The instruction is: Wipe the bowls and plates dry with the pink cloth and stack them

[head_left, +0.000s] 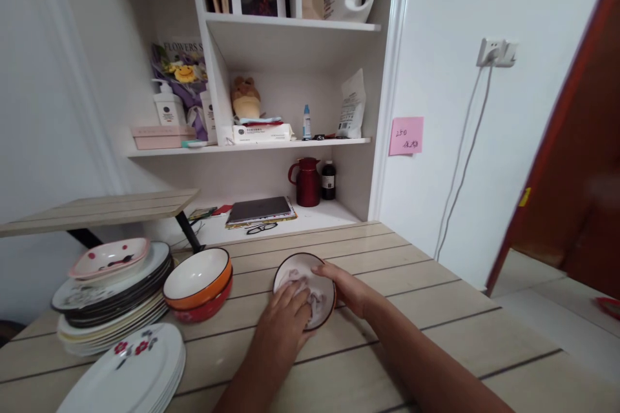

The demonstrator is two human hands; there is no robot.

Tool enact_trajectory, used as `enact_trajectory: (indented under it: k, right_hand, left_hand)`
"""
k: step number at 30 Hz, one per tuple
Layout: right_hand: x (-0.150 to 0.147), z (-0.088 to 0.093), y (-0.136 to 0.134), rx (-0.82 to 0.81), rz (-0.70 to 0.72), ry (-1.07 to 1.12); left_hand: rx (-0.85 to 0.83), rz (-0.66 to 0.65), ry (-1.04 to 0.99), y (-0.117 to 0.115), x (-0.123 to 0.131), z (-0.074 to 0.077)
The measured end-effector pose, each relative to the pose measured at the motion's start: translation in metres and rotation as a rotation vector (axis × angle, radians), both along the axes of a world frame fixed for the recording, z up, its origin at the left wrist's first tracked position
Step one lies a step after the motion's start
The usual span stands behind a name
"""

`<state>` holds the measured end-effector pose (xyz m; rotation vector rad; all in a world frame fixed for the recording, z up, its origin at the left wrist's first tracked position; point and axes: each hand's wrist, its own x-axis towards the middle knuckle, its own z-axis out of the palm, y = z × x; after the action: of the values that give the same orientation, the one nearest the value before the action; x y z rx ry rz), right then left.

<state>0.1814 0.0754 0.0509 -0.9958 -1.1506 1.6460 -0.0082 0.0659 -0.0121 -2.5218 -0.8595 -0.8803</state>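
Observation:
A small bowl [325, 290] with a white inside, a dark rim and an orange outside is tilted toward me over the wooden table. My right hand [346, 287] grips its right side, thumb over the rim and the other fingers hidden behind. Inside the bowl, my left hand [290, 306] presses a crumpled pale cloth [317, 302] against the inner wall, its fingers bent over the fabric. Part of the cloth is covered by that hand. To the left, an orange bowl [197, 277] is nested in a red bowl [206, 311].
Stacked plates [116, 300] topped by a pink-rimmed dish [111, 258] stand at left, with oval flowered plates [135, 368] nearer me. A raised wooden stand [101, 210] is behind them. Farther back are a laptop [259, 208], eyeglasses [261, 228] and a red jug [307, 184].

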Motion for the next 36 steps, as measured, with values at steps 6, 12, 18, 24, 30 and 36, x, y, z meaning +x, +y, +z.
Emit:
enact_trajectory:
  k: [6, 12, 18, 24, 30, 36]
  right_hand:
    - [-0.001, 0.002, -0.002, 0.012, 0.002, 0.003]
    - [-0.002, 0.002, -0.003, 0.006, -0.010, 0.033]
    - [-0.006, -0.005, -0.009, 0.005, -0.045, 0.135]
    - [-0.014, -0.009, -0.029, -0.051, -0.068, 0.383]
    - [-0.023, -0.011, -0.044, -0.234, -0.167, 0.427]
    - [-0.037, -0.004, -0.032, -0.262, -0.243, 0.484]
  left_hand:
    - [-0.031, -0.012, 0.039, -0.004, -0.003, 0.008]
    - [-0.034, 0.014, 0.039, -0.003, -0.002, 0.002]
    - [0.028, 0.030, 0.116, 0.005, -0.002, -0.006]
    - [0.064, 0.090, 0.090, -0.023, 0.006, -0.007]
    - [0.130, 0.124, 0.020, -0.059, 0.011, 0.006]
    - [0.134, 0.225, -0.608, -0.060, -0.008, 0.025]
